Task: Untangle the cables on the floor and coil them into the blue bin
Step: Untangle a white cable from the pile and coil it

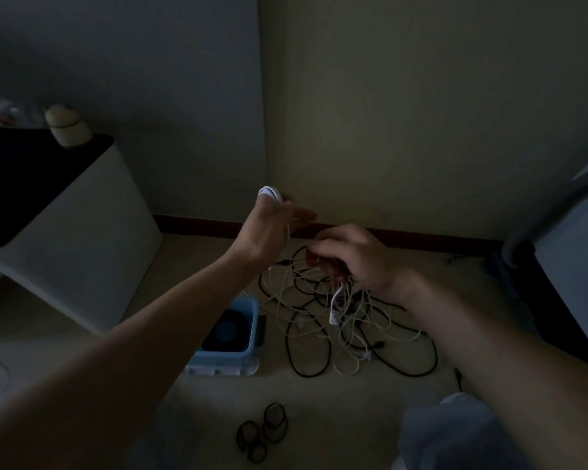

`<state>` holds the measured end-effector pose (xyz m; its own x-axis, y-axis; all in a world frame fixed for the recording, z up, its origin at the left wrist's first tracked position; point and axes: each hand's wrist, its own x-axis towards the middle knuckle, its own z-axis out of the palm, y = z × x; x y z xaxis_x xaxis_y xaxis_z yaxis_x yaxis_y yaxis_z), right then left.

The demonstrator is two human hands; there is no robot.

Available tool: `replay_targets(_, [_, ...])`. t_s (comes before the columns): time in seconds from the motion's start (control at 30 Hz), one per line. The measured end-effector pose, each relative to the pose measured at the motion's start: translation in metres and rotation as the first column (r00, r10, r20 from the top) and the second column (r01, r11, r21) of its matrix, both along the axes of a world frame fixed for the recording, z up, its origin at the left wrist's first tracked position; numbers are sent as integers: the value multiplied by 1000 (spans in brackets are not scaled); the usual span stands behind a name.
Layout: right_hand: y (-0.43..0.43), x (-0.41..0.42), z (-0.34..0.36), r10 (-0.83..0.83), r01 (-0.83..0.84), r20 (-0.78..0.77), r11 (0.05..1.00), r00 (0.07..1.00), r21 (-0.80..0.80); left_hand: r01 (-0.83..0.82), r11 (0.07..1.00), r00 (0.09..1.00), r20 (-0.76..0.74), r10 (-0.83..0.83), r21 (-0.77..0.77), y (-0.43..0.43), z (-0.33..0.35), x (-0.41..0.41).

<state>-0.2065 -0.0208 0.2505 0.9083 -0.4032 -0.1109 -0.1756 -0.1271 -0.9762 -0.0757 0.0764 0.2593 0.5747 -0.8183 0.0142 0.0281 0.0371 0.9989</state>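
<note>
Nearest, small coiled loops of black cable point(262, 432) lie on the beige floor point(201, 401). Beyond them the light blue plastic bin point(224, 358) sits on the floor with a dark coiled cable point(228, 329) inside. Just right of it spreads the tangle of black and white cables point(323, 337).

Above the tangle, the right hand point(353, 259) has its fingers curled, pinching strands of a thin white cable point(335, 305) that hang down. The left hand point(272, 225) is raised higher, close beside it but apart. Its fingers are stretched out, and the white cable is wound round its thumb.

Behind is a dark red skirting board point(201, 225).
</note>
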Motion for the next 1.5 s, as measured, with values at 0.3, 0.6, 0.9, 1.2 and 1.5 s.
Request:
replay_targets(0.3, [-14, -7, 11, -204, 223, 201, 972, 958, -77, 278, 926, 950, 69, -304, 256, -2, -12, -3])
replay_targets(0.6, [-31, -5, 0, -321, 359, 218, 918, 922, -166, 382, 905, 924, -52, -379, 188, -2, 1, -12])
replay_targets(0.9, [-34, 3, -22, -228, 234, 55, 959, 972, -158, 410, 912, 812, -458, -363, 3, 1, 7, -7])
replay_targets(1.2, [-22, 0, -35, 32, -23, -244, 999, 969, 40, 221, 943, 632, -701, -331, -247, 7, 5, 7])
replay_targets(1.5, [-4, -1, -20, 129, -134, -292, 991, 948, 1, 11, 984, 811, -574, -114, -181, -4, -1, 8])
